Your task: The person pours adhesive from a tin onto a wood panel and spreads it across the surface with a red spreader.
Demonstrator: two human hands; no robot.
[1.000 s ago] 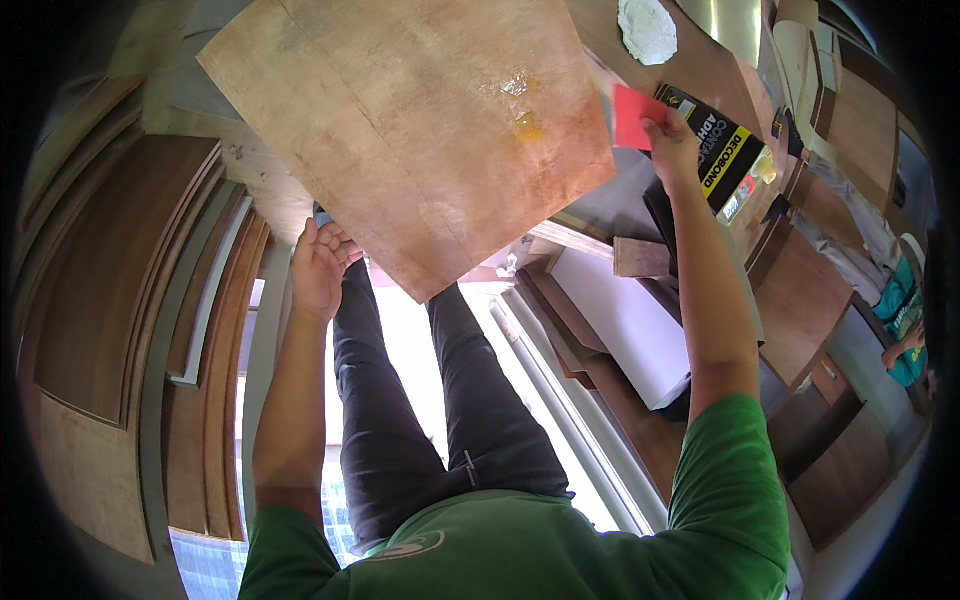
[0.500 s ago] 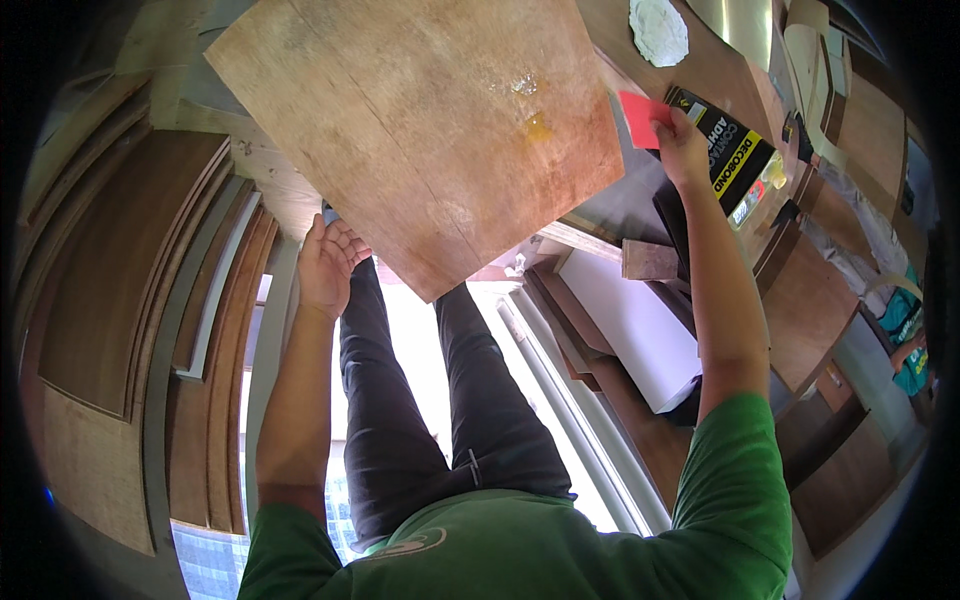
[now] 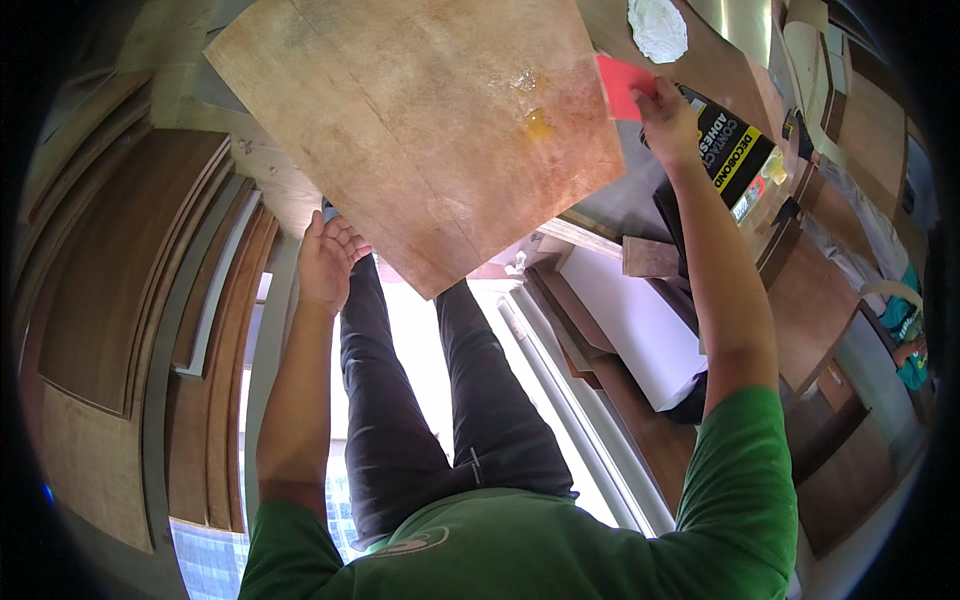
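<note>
A square plywood panel [image 3: 400,130] lies before me, one corner pointing toward me. Two small patches of amber glue [image 3: 537,124] glisten on its right half. My right hand [image 3: 668,118] pinches a flat red plastic spreader [image 3: 622,84], held at the panel's right edge. Just off the panel's lower left edge is my left hand [image 3: 328,262], palm up with fingers apart and nothing in it. Whether its fingertips touch the edge I cannot tell. Partly hidden behind my right hand and forearm is a black and yellow adhesive can [image 3: 742,150].
A crumpled white lump [image 3: 658,30] sits beyond the can. Stacked boards [image 3: 120,270] lean on my left. A wooden block [image 3: 650,257] and a white board [image 3: 635,320] are at the right, below the work surface. Another person [image 3: 860,240] is at the far right.
My right hand has moved left with the red spreader, from over the can to the panel's right edge. My left hand and the panel look almost unmoved.
</note>
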